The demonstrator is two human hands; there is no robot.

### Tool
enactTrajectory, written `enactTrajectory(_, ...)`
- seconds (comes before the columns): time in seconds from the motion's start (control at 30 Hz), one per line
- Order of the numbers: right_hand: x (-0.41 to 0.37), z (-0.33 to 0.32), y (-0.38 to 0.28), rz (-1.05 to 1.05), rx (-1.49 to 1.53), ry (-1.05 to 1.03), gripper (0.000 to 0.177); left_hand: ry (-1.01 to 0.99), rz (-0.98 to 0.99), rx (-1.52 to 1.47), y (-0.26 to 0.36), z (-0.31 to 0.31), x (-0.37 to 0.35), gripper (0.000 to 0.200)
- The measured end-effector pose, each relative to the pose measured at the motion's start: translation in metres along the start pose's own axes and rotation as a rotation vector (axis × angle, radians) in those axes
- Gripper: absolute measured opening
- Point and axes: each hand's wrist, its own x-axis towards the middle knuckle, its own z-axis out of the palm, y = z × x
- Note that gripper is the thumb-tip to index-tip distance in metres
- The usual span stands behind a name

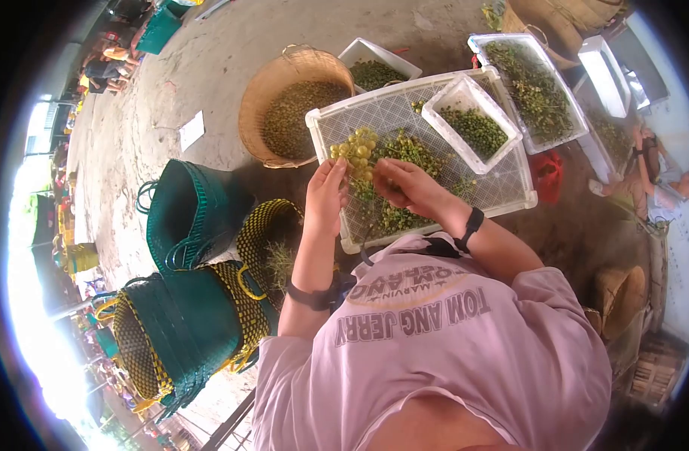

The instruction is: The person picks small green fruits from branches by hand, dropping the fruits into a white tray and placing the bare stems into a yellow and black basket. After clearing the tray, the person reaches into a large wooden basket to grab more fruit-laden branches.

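Note:
My left hand [328, 194] pinches the left side of a bunch of yellow-green grapes [359, 144], raised over a white mesh tray [404, 103]. At the right side of the same bunch are the curled fingers of my right hand [410, 186]; what lies between its fingertips is partly hidden. Beneath my hands, loose green grapes and stems [413, 156] are heaped on the tray. On the tray's right part sits a white foam box [440, 119] with small green grapes in it.
A round wicker basket [255, 113] of small fruit stands beyond the tray. Another white tray [577, 101] holds stemmy bunches at right. Green woven baskets [198, 210] stand left. A person [652, 173] sits at far right; a red bag [545, 174] lies nearby.

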Motion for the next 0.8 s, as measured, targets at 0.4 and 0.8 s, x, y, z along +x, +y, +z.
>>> enactTrajectory(0.4,0.011,-0.002,0.011,0.048,0.197,0.096,0.017,0.093,0.090,0.157,-0.015,0.008,0.011,0.015)
enactTrajectory(0.8,0.018,0.022,0.006,0.015,0.190,0.133,0.012,0.211,0.366,0.467,-0.025,0.005,0.014,0.022)
